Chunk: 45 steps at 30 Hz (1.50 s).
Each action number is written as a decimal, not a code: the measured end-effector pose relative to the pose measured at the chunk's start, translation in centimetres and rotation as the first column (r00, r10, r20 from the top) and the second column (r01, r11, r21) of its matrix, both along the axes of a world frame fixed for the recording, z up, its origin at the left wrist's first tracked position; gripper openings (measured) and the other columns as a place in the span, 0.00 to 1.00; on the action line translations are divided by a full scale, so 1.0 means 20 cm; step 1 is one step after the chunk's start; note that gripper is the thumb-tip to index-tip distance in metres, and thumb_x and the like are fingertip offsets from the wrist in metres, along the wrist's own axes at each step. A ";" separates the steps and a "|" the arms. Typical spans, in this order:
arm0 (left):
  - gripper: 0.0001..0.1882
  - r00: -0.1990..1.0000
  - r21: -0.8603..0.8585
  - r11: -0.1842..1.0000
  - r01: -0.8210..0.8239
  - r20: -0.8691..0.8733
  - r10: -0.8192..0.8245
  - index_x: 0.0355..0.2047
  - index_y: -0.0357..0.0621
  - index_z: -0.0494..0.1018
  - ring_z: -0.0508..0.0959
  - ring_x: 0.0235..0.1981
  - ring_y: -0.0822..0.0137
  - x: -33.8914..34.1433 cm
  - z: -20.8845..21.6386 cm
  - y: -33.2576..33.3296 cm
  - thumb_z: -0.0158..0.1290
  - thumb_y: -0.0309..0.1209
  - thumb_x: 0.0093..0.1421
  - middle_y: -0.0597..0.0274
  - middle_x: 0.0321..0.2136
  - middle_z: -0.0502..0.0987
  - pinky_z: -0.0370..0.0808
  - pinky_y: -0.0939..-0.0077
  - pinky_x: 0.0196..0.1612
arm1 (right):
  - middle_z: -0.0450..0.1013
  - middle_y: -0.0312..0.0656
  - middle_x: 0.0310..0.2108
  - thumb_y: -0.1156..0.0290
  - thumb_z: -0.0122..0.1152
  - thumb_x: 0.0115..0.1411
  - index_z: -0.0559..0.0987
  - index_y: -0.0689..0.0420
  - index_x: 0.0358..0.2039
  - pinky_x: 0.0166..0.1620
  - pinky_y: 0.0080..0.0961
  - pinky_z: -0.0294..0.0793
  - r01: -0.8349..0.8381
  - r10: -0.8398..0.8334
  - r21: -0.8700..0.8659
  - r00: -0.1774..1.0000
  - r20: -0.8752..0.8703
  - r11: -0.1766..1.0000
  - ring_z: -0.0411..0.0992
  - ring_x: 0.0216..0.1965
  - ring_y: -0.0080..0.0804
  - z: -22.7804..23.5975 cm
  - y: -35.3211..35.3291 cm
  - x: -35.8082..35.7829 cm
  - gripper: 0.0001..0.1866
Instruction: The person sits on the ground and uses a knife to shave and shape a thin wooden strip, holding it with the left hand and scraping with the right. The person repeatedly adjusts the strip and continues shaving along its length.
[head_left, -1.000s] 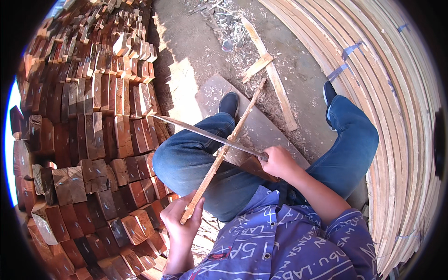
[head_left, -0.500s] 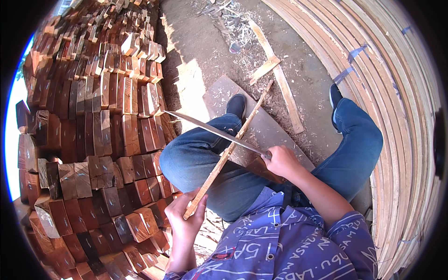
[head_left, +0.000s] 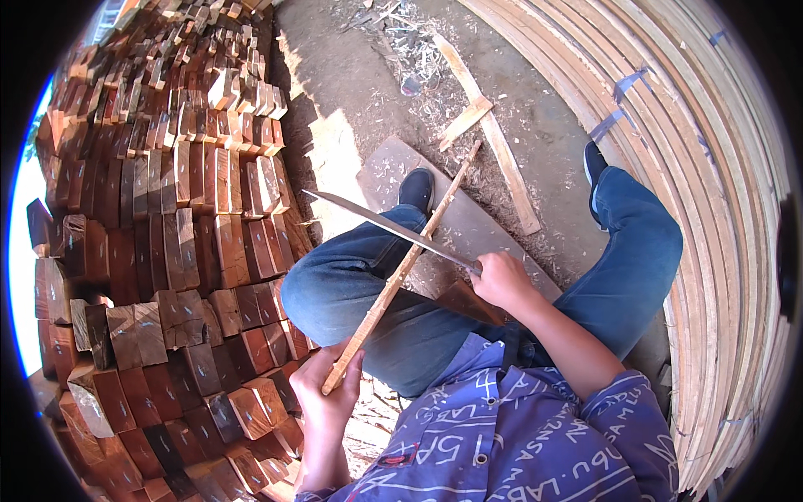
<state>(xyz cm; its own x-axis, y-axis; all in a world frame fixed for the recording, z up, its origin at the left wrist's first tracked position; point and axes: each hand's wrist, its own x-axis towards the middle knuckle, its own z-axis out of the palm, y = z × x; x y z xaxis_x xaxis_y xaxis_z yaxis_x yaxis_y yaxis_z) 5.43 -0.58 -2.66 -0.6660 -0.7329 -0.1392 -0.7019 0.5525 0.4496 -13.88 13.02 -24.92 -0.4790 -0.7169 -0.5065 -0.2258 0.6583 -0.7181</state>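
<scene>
While the left hand (head_left: 322, 400) clamps its fingers on the near end of a thin wooden stick (head_left: 388, 293), probably to steady it, the right hand (head_left: 505, 283), fingers wrapped round its handle, lays a long knife (head_left: 376, 220) across the stick above the left leg (head_left: 330, 289).

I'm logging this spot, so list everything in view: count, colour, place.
Stick: 1, pale, centre
Blade: 1, grey, crossing stick
Wood blocks: many, brown, stacked left
Long boards: many, pale, stacked right
Straps: several, bluish, on long boards
Wood strips: 2, pale, crossed on ground
Shavings: many, pale, on ground
Flat board: 1, grey, on ground
Unclear piece: 1, brown, centre
Shirt: 1, purple, lower middle
Jeans: 1 pair, blue, centre
Shoes: 2, dark, upper centre and right
Left hand: 1, bare, gripping stick
Right hand: 1, bare, gripping blade
</scene>
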 end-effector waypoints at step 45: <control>0.10 0.996 -0.068 0.995 0.078 -0.038 -0.081 0.32 0.35 0.80 0.84 0.27 0.56 0.04 -0.05 0.00 0.67 0.22 0.49 0.50 0.27 0.83 0.78 0.72 0.32 | 0.77 0.58 0.26 0.67 0.61 0.52 0.82 0.61 0.30 0.40 0.48 0.77 -0.035 0.034 -0.003 0.994 -0.106 0.999 0.77 0.33 0.57 0.02 0.03 0.00 0.11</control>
